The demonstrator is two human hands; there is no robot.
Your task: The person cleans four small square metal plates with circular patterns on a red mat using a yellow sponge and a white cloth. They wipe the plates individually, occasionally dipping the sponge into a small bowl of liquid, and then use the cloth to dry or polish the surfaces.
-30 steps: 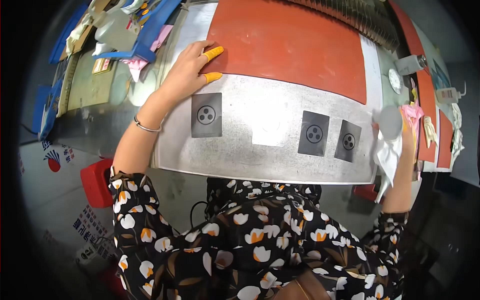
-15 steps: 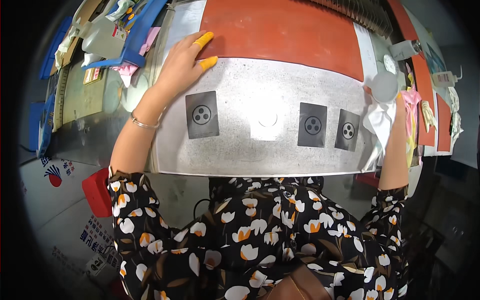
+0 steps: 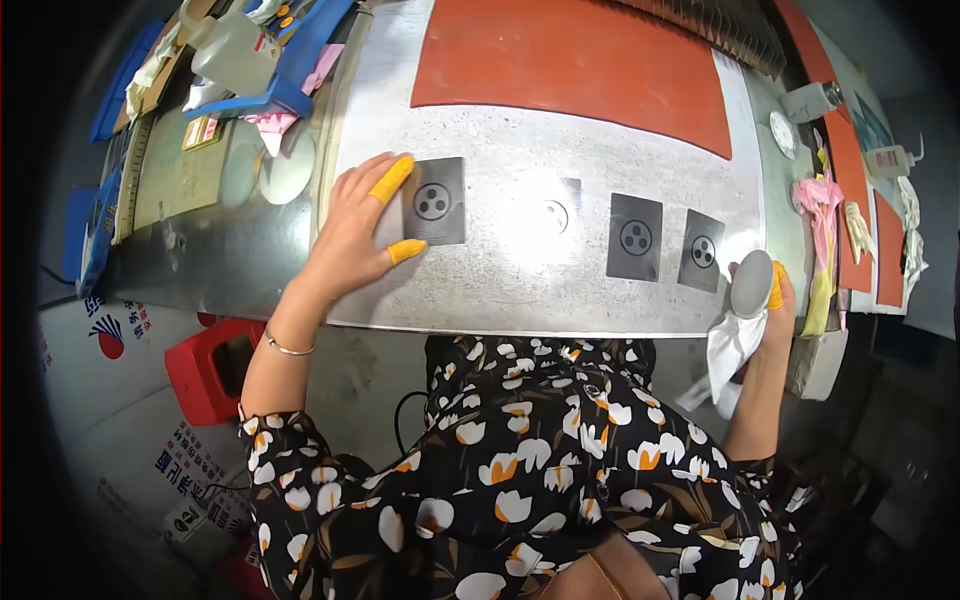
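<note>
A row of dark rectangular plates lies on the grey metal worktop [image 3: 480, 290], each with a ring around three round holes or dots. At the left plate [image 3: 447, 190] my left hand [image 3: 350, 230] rests with fingers spread, its yellow-capped index finger and thumb at the plate's left side. Strong glare washes out the second plate [image 3: 572, 200]. Further right lie a third plate [image 3: 635, 262] and a fourth plate [image 3: 703, 275]. Beyond the worktop's near right corner, my right hand [image 3: 782, 305] grips a round grey disc-shaped thing [image 3: 752, 283] together with a white cloth [image 3: 735, 345] hanging below it.
A red-orange mat [image 3: 570, 75] covers the back of the worktop, with a slotted rack [image 3: 700, 25] behind it. Blue tray [image 3: 290, 85] and translucent jug [image 3: 235, 55] stand far left. Bottles [image 3: 810, 100] and pink cloth [image 3: 820, 200] are at right. A red stool [image 3: 200, 375] stands lower left.
My left hand has come nearer from the mat's edge to the left plate. My right hand, with the disc-shaped thing and cloth, has moved down toward me. The view has shifted slightly.
</note>
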